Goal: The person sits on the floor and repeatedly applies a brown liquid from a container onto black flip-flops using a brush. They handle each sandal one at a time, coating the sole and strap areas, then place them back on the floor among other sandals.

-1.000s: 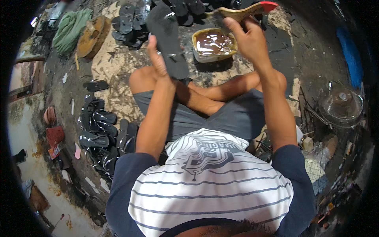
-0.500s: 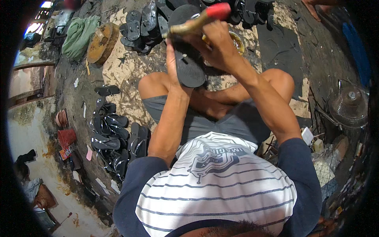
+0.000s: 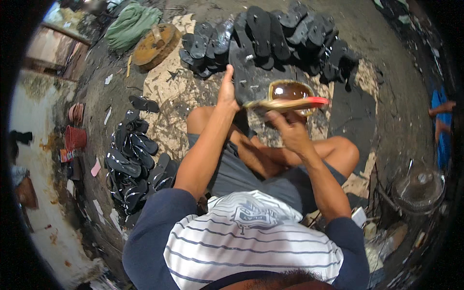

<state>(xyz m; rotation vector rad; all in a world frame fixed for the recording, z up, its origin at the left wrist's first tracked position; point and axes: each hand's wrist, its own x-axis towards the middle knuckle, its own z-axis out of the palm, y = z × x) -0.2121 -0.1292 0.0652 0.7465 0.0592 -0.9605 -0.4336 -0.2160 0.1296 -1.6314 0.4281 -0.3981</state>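
Observation:
My left hand (image 3: 228, 91) grips a black flip-flop sole (image 3: 244, 72) along its left edge, with small plug marks showing on its face. In my right hand (image 3: 291, 129) is a tan, brush-like tool (image 3: 278, 103) with a red end, blurred by motion. The tool lies level, its tan tip at the sole's lower end and its red end to the right; I cannot tell whether the tip touches. Just beyond it sits a yellow-rimmed container (image 3: 291, 90) of shiny brown liquid, partly hidden by the tool.
Black flip-flops (image 3: 263, 36) stand in a row at the far side. More flip-flops (image 3: 130, 164) are heaped to my left. A round wooden block (image 3: 157, 47) and a green cloth (image 3: 131, 26) lie far left. A fan (image 3: 418, 186) is at the right, near a person's limb (image 3: 442, 110).
My right hand has brought the tool down and right, from across the sole's upper part to its lower end. The view has shifted, showing more of the far row of flip-flops.

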